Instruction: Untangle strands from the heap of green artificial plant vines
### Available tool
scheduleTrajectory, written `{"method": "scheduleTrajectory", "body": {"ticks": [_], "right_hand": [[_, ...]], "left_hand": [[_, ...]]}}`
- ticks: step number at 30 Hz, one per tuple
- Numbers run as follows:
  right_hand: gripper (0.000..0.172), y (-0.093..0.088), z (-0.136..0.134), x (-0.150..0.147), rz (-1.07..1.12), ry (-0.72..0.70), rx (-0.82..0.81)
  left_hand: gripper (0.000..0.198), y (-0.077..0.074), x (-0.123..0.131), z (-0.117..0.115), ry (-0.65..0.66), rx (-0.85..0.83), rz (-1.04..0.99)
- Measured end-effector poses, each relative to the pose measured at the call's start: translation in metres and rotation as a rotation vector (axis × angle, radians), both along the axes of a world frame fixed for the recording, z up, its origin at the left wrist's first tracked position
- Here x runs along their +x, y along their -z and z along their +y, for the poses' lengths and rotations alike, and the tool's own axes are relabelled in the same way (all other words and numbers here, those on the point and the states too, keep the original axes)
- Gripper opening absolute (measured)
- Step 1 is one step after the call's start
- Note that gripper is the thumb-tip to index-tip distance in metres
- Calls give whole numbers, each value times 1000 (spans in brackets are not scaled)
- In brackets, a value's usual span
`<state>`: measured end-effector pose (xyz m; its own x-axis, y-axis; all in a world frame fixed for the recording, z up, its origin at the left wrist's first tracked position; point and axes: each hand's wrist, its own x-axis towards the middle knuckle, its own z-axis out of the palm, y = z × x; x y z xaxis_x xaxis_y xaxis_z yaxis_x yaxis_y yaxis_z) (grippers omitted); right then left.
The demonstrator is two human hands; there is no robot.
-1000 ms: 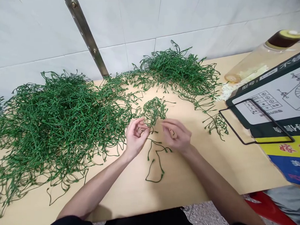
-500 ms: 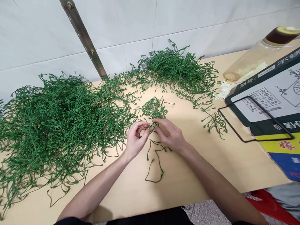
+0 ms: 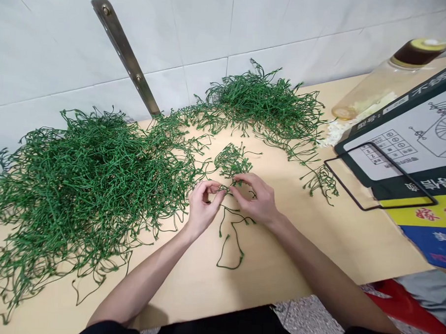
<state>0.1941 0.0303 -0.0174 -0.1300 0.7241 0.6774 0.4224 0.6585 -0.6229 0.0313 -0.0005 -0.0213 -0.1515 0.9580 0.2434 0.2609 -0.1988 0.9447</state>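
My left hand [image 3: 202, 206] pinches a thin green artificial plant stem [image 3: 225, 189] between thumb and forefinger. From the other side, my right hand [image 3: 259, 198] has curled its thumb and forefinger round the same spot, and its thumb tip meets the stem. The fingers cover much of the piece. Just beyond them lies a small bunch of green stems [image 3: 230, 159]. Several loose stems [image 3: 230, 266] lie on the wooden table [image 3: 277, 268] below my hands, one bent into an open loop.
A large heap of green stems [image 3: 96, 181] covers the left side; another pile [image 3: 266, 100] sits against the tiled wall. At right are a printed carton [image 3: 405, 140], a black wire frame [image 3: 365, 209], a clear bottle [image 3: 382, 85] and white bits [image 3: 335, 133]. A metal bracket [image 3: 126, 54] leans at the wall.
My right hand has shifted slightly to the right, its forefinger lifting a little away from the left fingers. My left hand stays nearly in place, still pinching the stem.
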Motion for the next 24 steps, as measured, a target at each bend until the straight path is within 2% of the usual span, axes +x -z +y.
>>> {"method": "scheduleTrajectory", "body": {"ticks": [6,11,15,20,24], "right_hand": [[23,4,0,-1,256,-120,-243],[23,3,1,-2,426,-185,-365],[23,3,1,-2,446,-203,-391],[26,5,2,0,430,-227,-377],[27,7,3,2,397,-241,-346]], "left_hand": [[15,-4,0,-2,1,52,145],[20,-3,1,-2,86,74,146],[16,-2,1,-2,133,16,49],[22,-4,0,-3,187,-124,-29],[13,-5,-1,-1,117,2,134]]}}
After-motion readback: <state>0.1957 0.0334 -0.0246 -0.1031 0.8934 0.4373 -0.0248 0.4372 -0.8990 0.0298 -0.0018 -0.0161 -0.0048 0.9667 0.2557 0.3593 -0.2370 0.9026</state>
